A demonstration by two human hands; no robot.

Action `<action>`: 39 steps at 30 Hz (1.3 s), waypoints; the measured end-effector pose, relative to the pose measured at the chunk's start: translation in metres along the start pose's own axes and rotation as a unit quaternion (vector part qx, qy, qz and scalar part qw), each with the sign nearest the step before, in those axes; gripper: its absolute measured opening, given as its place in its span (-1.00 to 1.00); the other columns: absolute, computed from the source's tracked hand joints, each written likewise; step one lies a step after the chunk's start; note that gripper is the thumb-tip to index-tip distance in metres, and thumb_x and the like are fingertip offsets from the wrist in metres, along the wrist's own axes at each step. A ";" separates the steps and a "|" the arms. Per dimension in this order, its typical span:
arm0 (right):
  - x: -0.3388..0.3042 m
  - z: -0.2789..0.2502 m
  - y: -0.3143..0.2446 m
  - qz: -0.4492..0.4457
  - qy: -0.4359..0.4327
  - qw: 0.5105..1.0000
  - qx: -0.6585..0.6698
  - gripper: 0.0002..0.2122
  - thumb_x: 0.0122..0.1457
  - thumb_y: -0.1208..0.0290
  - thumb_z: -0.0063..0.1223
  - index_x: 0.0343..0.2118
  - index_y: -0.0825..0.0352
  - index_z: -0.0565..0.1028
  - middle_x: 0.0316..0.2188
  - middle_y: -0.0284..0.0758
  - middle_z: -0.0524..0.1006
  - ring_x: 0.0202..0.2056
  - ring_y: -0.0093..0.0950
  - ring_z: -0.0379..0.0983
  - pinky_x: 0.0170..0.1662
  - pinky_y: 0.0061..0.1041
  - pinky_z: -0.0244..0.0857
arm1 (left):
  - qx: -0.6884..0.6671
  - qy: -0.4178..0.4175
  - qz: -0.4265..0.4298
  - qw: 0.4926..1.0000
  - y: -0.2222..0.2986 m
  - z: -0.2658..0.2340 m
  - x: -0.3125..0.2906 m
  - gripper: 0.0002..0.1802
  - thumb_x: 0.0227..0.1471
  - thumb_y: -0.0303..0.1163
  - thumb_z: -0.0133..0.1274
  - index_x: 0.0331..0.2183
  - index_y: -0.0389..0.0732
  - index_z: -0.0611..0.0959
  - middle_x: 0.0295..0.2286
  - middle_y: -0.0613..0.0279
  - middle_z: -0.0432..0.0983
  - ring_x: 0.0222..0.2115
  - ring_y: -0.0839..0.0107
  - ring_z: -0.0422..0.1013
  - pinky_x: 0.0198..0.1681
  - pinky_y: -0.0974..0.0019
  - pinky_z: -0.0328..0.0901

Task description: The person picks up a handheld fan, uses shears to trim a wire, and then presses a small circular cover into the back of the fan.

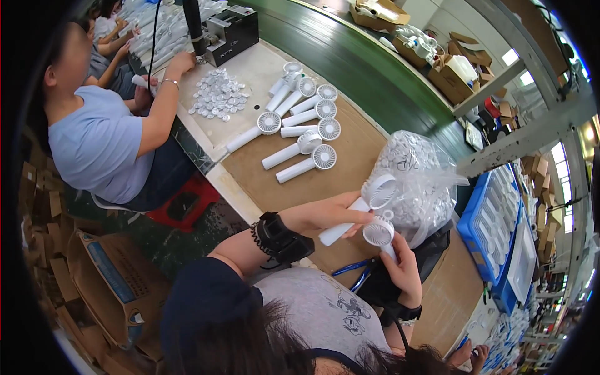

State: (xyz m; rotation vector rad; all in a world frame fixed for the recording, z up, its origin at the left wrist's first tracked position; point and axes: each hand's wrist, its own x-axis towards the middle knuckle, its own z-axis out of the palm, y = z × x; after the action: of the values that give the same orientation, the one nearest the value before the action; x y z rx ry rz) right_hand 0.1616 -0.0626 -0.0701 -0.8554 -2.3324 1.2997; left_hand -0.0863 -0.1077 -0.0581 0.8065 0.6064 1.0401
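My left hand [342, 211] is closed around the handle of a white handheld fan [337, 233], whose round grille tilts up beside the plastic bag. In my right hand [403, 270] is a second white handheld fan [379, 232], gripped by its handle with the grille up. The two fan heads are close together in front of me; whether they touch I cannot tell. Just beyond them stands a clear plastic bag [414, 181] full of small white parts. Several finished-looking white fans [300, 164] lie on the brown board to the left.
A co-worker [109, 134] sits at the left near a black machine [232, 36] and a pile of round white parts [217, 95]. A green conveyor belt [350, 56] runs behind the table. Blue trays [478, 234] are at the right. Blue-handled pliers [351, 269] lie near my lap.
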 end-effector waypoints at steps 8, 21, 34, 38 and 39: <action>0.034 0.000 -0.042 0.108 -0.019 0.959 0.260 -0.43 0.10 0.59 -0.19 0.17 0.30 -0.10 -0.26 -0.23 0.43 -0.41 -0.59 0.39 -0.38 -0.66 0.28 | 0.062 0.088 -0.003 0.994 -0.017 -0.046 -0.040 -0.77 0.03 -0.35 -0.06 -0.27 -0.20 0.32 -0.51 0.38 0.28 -0.61 0.66 0.24 -0.58 0.54 0.20; 0.100 0.057 -0.036 0.103 -0.152 0.947 0.264 -0.38 0.15 0.57 -0.25 0.19 0.11 -0.25 -0.10 -0.21 0.32 -0.42 -0.56 0.39 -0.40 -0.60 0.32 | 0.255 0.121 0.135 0.950 -0.035 -0.085 -0.068 -0.44 -0.01 -0.26 -0.03 0.00 -0.24 0.23 -0.24 0.14 0.35 -0.23 0.42 0.28 -0.14 0.36 0.18; 0.120 0.096 -0.013 0.241 0.071 0.837 0.487 -0.37 0.00 0.67 -0.23 0.15 0.11 -0.08 -0.06 -0.26 0.22 -0.14 -0.42 0.26 -0.15 -0.39 0.28 | 0.364 0.181 0.088 0.909 -0.016 -0.086 -0.102 -0.32 -0.03 -0.19 -0.06 0.06 -0.26 0.12 -0.28 -0.03 0.38 -0.30 0.25 0.35 -0.21 0.28 0.22; 0.139 0.103 0.004 0.185 0.108 0.880 0.424 -0.40 -0.03 0.68 -0.26 0.14 0.21 -0.04 -0.02 -0.30 0.18 -0.06 -0.43 0.18 -0.07 -0.41 0.20 | 0.375 0.186 0.118 0.900 -0.021 -0.087 -0.099 -0.32 -0.04 -0.19 -0.05 0.06 -0.25 0.12 -0.30 -0.02 0.40 -0.33 0.24 0.36 -0.24 0.27 0.23; 0.146 0.102 0.010 0.193 0.108 0.875 0.430 -0.40 -0.03 0.68 -0.26 0.14 0.21 -0.04 -0.02 -0.30 0.18 -0.06 -0.43 0.18 -0.07 -0.41 0.20 | 0.374 0.185 0.108 0.902 -0.022 -0.085 -0.098 -0.32 -0.04 -0.19 -0.05 0.06 -0.25 0.12 -0.30 -0.02 0.40 -0.33 0.24 0.36 -0.24 0.27 0.23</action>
State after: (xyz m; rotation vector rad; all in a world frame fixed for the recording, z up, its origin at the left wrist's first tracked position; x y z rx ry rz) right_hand -0.0022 -0.0304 -0.1317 -1.0696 -1.1953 2.0207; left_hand -0.1789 -0.1787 -0.1188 1.3802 1.3125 1.1811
